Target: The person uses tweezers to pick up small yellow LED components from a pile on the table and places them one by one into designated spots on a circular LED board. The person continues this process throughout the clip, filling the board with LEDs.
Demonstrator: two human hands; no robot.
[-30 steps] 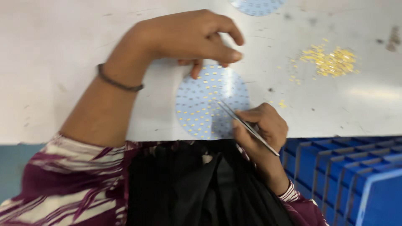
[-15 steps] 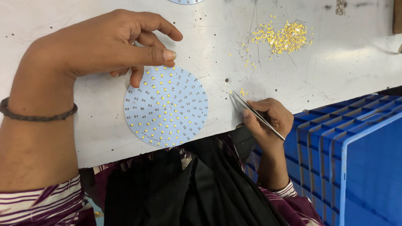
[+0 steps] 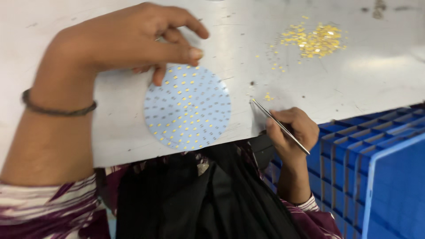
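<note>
Fingers (image 3: 177, 48) of left hand (image 3: 119, 40): curled, thumb and fingertips pressed on upper edge of round white board (image 3: 188, 108), at upper left of frame. Round white board: flat on grey table (image 3: 354, 84), centre of frame, lower edge close to table's near edge, face covered in rows of small yellow and grey chips. Dark wristband (image 3: 57, 108) on left wrist, far left. Right hand (image 3: 292, 132): right of centre, at table's near edge, fingers closed around thin metal tweezers (image 3: 280, 126). Tweezers: slanted, tip pointing up-left, just right of board and apart from it; tip near a few loose yellow chips (image 3: 268, 96); tip open or closed: cannot tell. Heap of yellow chips (image 3: 314, 40): upper right on table, well apart from both hands. Blue slotted crate (image 3: 376, 177): lower right, below table edge. Dark cloth and patterned maroon sleeves: bottom of frame.
</note>
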